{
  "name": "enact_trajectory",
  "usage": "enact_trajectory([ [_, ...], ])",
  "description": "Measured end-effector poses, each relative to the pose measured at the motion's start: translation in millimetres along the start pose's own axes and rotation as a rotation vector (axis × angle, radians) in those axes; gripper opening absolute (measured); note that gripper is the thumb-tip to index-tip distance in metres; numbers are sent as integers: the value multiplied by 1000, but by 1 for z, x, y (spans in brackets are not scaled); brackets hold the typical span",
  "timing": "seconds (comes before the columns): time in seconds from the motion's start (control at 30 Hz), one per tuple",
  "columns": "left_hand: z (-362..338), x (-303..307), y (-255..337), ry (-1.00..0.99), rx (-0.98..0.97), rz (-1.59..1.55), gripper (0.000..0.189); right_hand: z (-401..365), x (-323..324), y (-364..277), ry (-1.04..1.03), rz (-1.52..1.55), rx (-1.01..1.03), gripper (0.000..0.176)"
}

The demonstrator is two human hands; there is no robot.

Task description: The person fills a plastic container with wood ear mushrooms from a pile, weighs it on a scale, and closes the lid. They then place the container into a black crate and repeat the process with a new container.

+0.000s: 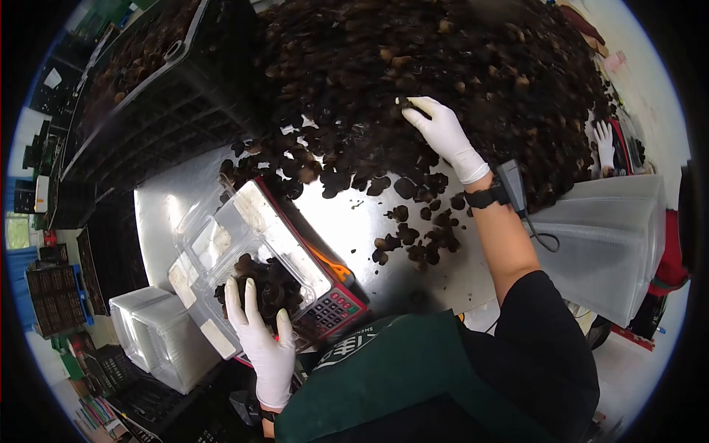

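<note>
A broad heap of dark brown wood ear mushrooms [354,59] covers the back of the metal table. Over its near part, my gloved right hand [442,133] pinches a small dark wood ear mushroom [403,104] between thumb and fingers. My gloved left hand [258,332] rests with fingers spread on a pile of wood ear mushrooms [269,284] in a clear plastic clamshell box [210,240]. The box lies opened on the plate of a red and white weighing scale [258,203], whose keypad [332,314] faces me.
A black crate [214,96] of mushrooms stands at the left. Stacked clear boxes sit at lower left [166,340] and at right [605,244]. An orange-handled tool [332,262] lies beside the scale. Another person's gloved hand [604,144] shows at far right.
</note>
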State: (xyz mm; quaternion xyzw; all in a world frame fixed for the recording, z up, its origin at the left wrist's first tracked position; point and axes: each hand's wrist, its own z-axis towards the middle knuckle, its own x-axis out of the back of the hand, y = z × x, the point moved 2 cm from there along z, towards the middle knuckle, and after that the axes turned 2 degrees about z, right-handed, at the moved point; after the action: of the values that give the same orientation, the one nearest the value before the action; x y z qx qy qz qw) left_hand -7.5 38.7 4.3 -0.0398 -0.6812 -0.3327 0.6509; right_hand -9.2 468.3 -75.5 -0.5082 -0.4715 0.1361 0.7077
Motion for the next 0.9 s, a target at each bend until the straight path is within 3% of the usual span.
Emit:
enact_trajectory([
  [0.07, -1, 1, 1, -10, 12, -10, 66, -7, 4, -5, -92, 388, -181, 41],
  [0.17, -2, 5, 5, -13, 22, -39, 68, -15, 3, -4, -376, 987, -212, 45],
  [0.33, -11, 9, 3, 29, 21, -70, 70, -26, -11, -21, -520, 1034, -165, 53],
  [0.53, -24, 13, -1, 74, 62, -107, 72, -33, -25, -34, -602, 1137, -290, 59],
  [0.9, -39, 20, 1, 150, 56, -75, 71, -46, -31, -35, -557, 1122, -384, 48],
])
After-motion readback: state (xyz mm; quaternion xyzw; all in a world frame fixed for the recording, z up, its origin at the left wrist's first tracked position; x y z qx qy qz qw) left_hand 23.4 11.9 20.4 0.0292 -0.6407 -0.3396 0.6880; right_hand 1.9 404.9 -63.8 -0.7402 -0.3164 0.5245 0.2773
